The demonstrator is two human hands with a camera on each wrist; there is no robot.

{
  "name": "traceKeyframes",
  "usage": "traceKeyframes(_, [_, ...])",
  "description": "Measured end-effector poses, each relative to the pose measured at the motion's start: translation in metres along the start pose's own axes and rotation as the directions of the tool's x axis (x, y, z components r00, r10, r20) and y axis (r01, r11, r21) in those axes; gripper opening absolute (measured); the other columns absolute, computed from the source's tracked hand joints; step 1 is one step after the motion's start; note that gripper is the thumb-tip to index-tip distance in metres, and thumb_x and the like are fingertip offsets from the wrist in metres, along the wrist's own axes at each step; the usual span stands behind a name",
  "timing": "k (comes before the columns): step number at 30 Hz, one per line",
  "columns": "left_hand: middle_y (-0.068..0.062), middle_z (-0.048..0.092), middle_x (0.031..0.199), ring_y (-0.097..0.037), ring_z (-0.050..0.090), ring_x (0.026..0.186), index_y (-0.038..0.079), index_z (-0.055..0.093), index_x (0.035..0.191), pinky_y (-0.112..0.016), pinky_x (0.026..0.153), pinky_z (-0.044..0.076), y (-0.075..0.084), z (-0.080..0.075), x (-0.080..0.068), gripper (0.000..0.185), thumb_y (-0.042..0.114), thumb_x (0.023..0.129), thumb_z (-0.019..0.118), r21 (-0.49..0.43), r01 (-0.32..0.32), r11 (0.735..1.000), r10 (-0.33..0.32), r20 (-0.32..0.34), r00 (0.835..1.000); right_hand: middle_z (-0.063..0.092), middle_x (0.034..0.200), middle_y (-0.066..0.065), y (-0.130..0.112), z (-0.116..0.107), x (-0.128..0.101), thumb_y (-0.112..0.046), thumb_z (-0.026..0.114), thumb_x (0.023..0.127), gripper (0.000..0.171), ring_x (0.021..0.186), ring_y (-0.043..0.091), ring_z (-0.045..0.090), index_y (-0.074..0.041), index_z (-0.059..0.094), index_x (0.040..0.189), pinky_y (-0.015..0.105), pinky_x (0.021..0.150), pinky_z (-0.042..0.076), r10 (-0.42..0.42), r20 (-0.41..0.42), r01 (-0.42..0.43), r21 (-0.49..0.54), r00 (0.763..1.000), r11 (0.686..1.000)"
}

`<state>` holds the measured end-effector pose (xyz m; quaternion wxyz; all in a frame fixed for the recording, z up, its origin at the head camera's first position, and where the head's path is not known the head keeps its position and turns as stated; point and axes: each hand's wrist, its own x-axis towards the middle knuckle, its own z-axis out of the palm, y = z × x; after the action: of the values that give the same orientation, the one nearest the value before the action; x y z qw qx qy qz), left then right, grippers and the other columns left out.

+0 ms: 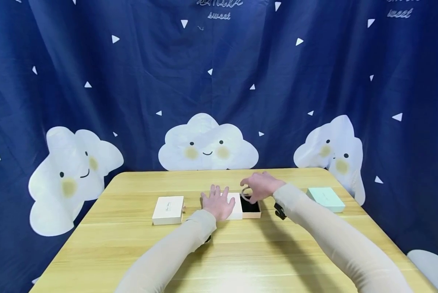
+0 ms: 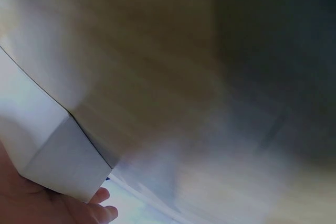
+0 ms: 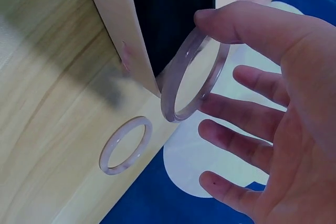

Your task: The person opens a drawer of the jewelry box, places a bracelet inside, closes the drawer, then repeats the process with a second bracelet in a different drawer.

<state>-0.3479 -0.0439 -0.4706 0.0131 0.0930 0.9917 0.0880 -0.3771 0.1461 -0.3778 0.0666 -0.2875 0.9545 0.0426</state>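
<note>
Navy curtain [image 1: 211,95] covered in smiley clouds behind us, pale wood table [image 1: 105,244] in front. We've got a white drawer box [image 1: 235,212] around the middle, nearer the far edge, with its black-lined drawer [image 1: 251,215] sticking out toward the right edge. Our left hand [image 1: 217,204] lies across the white part, fingers spread. Our right hand [image 1: 261,186] pinches a pale, glossy bangle [image 3: 174,80] by its rim — thumb on one side, a finger on the other, the rest loosely bent. That bangle's tilted up right by the drawer; we can't tell if they touch. A second bangle [image 3: 106,152] lies on the wood near the far edge. We also see a lettered white box [image 1: 167,208] over toward the left edge, and a mint box [image 1: 326,198] close to the right edge, toward the far corner.
</note>
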Motion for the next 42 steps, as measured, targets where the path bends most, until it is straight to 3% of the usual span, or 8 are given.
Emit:
traceKeyframes(7, [-0.016,0.025,0.166,-0.035,0.014,0.156,0.025,0.028,0.161,-0.072,0.116,0.016,0.0,-0.002,-0.003,0.066,0.058,0.104,0.02,-0.008,-0.002,1.0,0.002,0.005,1.0,0.074,0.11,0.001,-0.001,0.006,-0.003,-0.03,0.085,0.071,0.071,0.107,0.02,0.067,-0.023,0.062,0.137,0.059,0.098,0.045,-0.007,-0.006,0.007,-0.036,1.0,0.999])
traceKeyframes(18, [-0.018,0.026,0.165,-0.036,0.014,0.156,0.023,0.03,0.16,-0.073,0.115,0.016,0.0,-0.006,-0.005,0.065,0.056,0.105,0.022,-0.031,-0.016,0.999,0.016,0.005,1.0,0.073,0.116,-0.002,-0.006,0.013,-0.006,-0.028,0.085,0.071,0.07,0.112,0.022,0.065,-0.023,0.061,0.137,0.056,0.097,0.047,-0.018,0.013,0.019,-0.061,1.0,0.998])
traceKeyframes(26, [-0.018,0.027,0.165,-0.037,0.016,0.155,0.023,0.031,0.16,-0.073,0.115,0.017,0.0,-0.006,-0.007,0.064,0.055,0.105,0.024,-0.023,-0.018,1.0,0.018,-0.006,1.0,0.072,0.115,-0.004,-0.015,0.016,-0.005,-0.029,0.086,0.07,0.072,0.109,0.02,0.065,-0.026,0.061,0.137,0.051,0.097,0.048,-0.013,0.013,0.015,-0.14,1.0,0.99])
traceKeyframes(42, [-0.018,0.027,0.165,-0.037,0.016,0.155,0.023,0.031,0.16,-0.073,0.116,0.016,0.001,-0.005,-0.005,0.065,0.057,0.105,0.022,-0.023,-0.01,1.0,0.01,-0.006,1.0,0.072,0.107,-0.003,-0.031,0.013,-0.011,-0.029,0.086,0.071,0.064,0.103,0.02,0.062,-0.028,0.064,0.131,0.05,0.094,0.048,-0.017,-0.002,0.017,-0.197,1.0,0.98])
